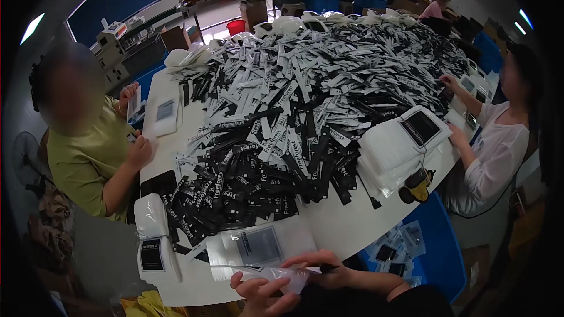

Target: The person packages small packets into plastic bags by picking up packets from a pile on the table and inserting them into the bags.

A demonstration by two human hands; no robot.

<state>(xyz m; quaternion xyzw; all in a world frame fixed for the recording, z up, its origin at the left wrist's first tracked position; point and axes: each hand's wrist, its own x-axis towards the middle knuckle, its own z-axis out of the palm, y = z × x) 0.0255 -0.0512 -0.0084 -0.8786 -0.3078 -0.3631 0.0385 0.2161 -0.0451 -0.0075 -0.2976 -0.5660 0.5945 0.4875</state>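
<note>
At the near table edge, my left hand (264, 296) grips the lower side of a clear plastic bag (296, 282), its fingers curled around it. My right hand (322, 265) is closed at the bag's upper right edge. Something small and dark shows by its fingers; I cannot make out what it is. Just beyond my hands lies a stack of white bags with a grey printed label (261, 245). Behind that stack spreads a large pile of black and white "Freeforest" stick packets (282, 141).
Bag stacks with black labels lie at left (154, 258) and right (405, 135), near a yellow-black tape dispenser (417, 186). A blue bin (437, 240) holds filled bags below the right edge. Co-workers sit at left (88, 158) and right (493, 141); others work behind.
</note>
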